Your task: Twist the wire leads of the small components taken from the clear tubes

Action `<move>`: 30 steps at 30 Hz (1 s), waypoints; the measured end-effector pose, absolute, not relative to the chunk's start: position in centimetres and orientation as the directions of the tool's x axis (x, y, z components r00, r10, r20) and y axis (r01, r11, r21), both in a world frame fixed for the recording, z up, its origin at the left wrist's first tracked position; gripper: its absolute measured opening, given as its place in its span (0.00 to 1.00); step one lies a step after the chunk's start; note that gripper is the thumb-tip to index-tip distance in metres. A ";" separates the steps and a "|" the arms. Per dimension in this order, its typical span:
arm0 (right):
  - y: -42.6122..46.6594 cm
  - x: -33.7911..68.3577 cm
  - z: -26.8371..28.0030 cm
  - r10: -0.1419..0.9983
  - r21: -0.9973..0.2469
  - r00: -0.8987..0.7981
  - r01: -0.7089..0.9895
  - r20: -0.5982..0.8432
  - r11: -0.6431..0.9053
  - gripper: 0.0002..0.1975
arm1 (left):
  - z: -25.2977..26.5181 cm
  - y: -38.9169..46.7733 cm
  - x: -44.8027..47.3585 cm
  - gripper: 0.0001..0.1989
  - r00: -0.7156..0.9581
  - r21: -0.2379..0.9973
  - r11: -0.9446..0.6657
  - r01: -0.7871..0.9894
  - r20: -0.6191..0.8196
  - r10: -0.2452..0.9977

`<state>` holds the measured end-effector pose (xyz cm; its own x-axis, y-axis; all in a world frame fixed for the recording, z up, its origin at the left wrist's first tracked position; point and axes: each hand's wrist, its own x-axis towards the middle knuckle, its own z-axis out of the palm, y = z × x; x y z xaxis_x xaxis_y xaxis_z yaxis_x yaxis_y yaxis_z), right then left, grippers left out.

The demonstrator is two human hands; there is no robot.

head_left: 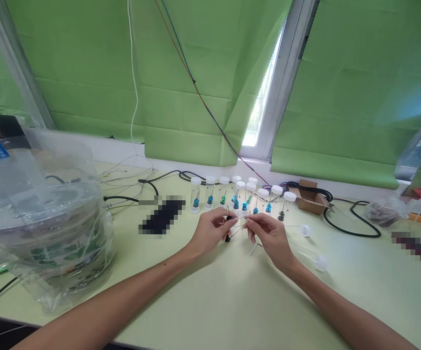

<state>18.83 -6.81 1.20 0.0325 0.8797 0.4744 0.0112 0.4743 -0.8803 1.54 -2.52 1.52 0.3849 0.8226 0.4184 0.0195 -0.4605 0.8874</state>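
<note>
You pinched a thin wire lead (240,219) between your left hand (212,229) and right hand (268,234), both closed on it; it looked light, springy, easily bent, so grip near its ends.

Small black component (229,219) with thin wire leads, pinched between both hands above the table

The table (210,301) has a smooth, matt pale-green top. The vials (210,193) are clear glossy plastic with white plastic caps. A crinkled, shiny plastic bag (50,223) wraps a round container. The blinds (181,87) look like matt green cloth. The small box (310,199) is brown cardboard.
</note>
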 end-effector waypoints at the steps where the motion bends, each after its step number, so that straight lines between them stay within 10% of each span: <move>1: -6.8 18.8 1.2 0.880 -0.880 0.031 0.012 0.474 0.474 0.09 | 1.5 -2.5 1.5 0.12 0.384 0.881 -0.473 0.023 0.429 0.818; 19: -6.9 18.6 1.5 0.937 -0.932 0.059 -0.097 0.344 0.349 0.15 | 1.5 -3.0 1.6 0.08 0.418 0.664 -0.739 0.112 0.643 0.642; 30: -6.9 18.6 1.1 0.853 -0.854 0.047 0.044 0.519 0.518 0.10 | 1.7 -3.0 1.7 0.10 0.408 0.836 -0.549 0.030 0.491 0.770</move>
